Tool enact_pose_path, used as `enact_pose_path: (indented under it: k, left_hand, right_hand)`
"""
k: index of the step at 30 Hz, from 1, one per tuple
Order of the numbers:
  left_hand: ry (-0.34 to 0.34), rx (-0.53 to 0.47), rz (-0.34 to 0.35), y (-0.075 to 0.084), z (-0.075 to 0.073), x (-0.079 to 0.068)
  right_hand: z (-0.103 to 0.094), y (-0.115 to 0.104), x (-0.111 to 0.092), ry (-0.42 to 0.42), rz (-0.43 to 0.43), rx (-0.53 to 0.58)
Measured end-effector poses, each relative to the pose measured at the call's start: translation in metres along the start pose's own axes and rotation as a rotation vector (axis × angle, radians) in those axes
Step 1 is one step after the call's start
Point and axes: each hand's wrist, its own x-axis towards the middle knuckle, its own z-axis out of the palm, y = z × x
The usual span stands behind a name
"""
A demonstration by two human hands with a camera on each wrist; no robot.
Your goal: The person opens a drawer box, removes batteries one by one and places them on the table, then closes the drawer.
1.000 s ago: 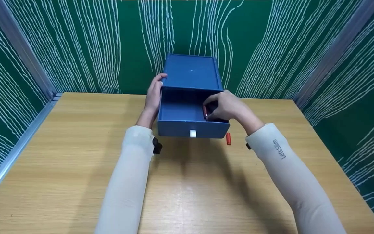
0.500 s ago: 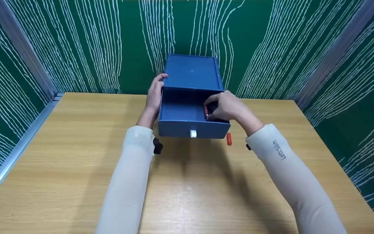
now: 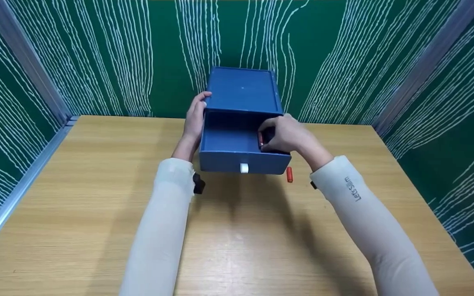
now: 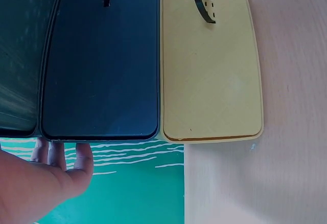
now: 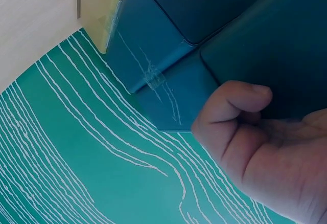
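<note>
inside the pulled-out blue drawer [image 3: 220, 162], we pinch a red cylinder [image 3: 260, 139] between the thumb and bent fingers of our right hand [image 3: 288, 134], while our left hand [image 3: 194, 119], fingers laid loosely against the blue cabinet [image 3: 243, 91], presumably steadies it.

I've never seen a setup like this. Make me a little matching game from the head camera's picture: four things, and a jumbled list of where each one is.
Things
1. Left hand
2. Right hand
3. White pull tab
4. Untouched red cylinder

Places
A. On the wooden table
B. Against the left side of the blue cabinet
C. On the front of the open drawer
D. Partly inside that drawer

Pairs: 1-B, 2-D, 3-C, 4-A
</note>
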Motion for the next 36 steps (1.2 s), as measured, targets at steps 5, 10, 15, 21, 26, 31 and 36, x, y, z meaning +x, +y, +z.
enact_pose_path:
  k: [5, 10, 15, 21, 26, 31, 36]
  left_hand:
    - [-0.008, 0.011, -0.005, 0.0009, -0.0012, 0.0006]
    - [-0.004, 0.010, -0.009, 0.0010, -0.0028, 0.0003]
    - [-0.010, 0.012, -0.010, 0.0005, -0.0034, 0.0003]
    - [0.005, -0.003, -0.008, 0.0018, -0.0047, 0.0002]
    - [0.006, -0.007, 0.004, -0.0012, -0.0043, -0.0001]
    - [0.002, -0.002, 0.017, -0.0027, -0.0025, 0.0003]
    - [-0.008, 0.003, 0.013, -0.0019, -0.0010, 0.0011]
  right_hand:
    - [-0.0001, -0.0012, 0.0007, -0.001, 0.011, 0.004]
    - [0.0007, -0.0017, 0.0025, 0.001, 0.007, 0.009]
    - [0.0003, -0.0020, 0.0029, 0.001, 0.011, 0.013]
    - [-0.0004, -0.0030, 0.0027, 0.019, -0.007, 0.023]
    - [0.0009, -0.0008, 0.0015, 0.046, -0.039, 0.049]
    - [0.0011, 0.0031, -0.0004, 0.062, -0.040, 0.118]
    - [0.0000, 0.0060, -0.0017, 0.087, -0.014, 0.185]
